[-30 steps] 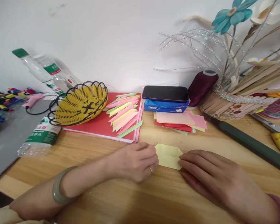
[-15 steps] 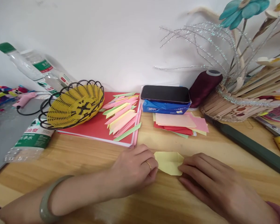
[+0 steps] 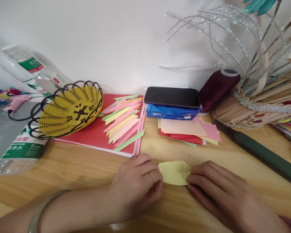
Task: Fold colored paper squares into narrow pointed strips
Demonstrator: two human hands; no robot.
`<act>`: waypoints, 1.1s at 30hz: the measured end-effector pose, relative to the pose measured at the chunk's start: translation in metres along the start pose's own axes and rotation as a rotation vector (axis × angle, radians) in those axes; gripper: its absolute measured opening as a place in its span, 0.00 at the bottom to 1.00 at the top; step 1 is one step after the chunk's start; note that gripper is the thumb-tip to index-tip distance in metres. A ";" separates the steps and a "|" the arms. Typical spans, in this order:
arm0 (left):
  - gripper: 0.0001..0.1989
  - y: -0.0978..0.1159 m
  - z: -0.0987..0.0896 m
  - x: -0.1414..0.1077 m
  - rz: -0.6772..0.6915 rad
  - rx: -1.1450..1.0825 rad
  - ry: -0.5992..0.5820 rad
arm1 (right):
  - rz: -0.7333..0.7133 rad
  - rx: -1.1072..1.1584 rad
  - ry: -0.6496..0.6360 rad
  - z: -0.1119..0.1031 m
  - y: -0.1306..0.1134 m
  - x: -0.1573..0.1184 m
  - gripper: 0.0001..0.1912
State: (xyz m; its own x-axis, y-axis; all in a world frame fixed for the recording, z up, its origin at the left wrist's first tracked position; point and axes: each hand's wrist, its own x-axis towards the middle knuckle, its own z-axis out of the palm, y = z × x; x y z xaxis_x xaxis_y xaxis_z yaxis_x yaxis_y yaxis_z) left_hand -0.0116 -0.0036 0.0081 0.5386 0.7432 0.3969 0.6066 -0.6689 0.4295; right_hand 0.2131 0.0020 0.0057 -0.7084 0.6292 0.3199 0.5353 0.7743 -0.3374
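Observation:
A small yellow paper [image 3: 175,173] with folded corners is held just above the wooden table, between my two hands. My left hand [image 3: 140,183], with a ring on one finger, pinches its left end. At the right end, the fingers and thumb of my right hand [image 3: 218,187] close on the paper. Beyond my left hand, several folded strips [image 3: 123,121] in pink, green, yellow and peach lie on a red sheet [image 3: 87,137]. Behind the yellow paper is a stack of coloured papers [image 3: 184,127].
A yellow wicker basket [image 3: 70,111] and plastic bottles [image 3: 21,149] stand at the left. Toward the wall, a phone [image 3: 172,96] rests on a blue packet [image 3: 172,111], beside a dark thread spool [image 3: 218,89]. A dark green handle [image 3: 264,155] lies at the right, below a stick-covered pot [image 3: 252,113].
The view has moved slightly closer and shifted. Both hands still grip the yellow paper, which now looks a little more rounded along its lower edge.

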 end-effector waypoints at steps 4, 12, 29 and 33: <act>0.08 -0.002 -0.001 0.002 -0.013 -0.105 -0.002 | 0.048 0.077 -0.019 -0.002 0.003 0.002 0.06; 0.06 0.000 -0.004 0.000 -0.095 -0.108 -0.060 | 0.119 0.085 -0.004 0.001 0.006 0.003 0.08; 0.05 0.005 0.003 0.002 -0.283 -0.046 -0.153 | 0.249 0.078 -0.020 0.006 -0.001 0.006 0.08; 0.05 0.006 0.003 0.003 -0.300 -0.052 -0.133 | 0.239 -0.022 -0.014 0.005 -0.003 0.009 0.08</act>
State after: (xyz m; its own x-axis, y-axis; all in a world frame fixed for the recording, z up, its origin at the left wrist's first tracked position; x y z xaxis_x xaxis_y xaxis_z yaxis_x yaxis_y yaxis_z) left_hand -0.0044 -0.0056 0.0091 0.4142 0.8996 0.1388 0.7210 -0.4173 0.5532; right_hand 0.2024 0.0047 0.0050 -0.5666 0.7939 0.2207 0.6986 0.6048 -0.3823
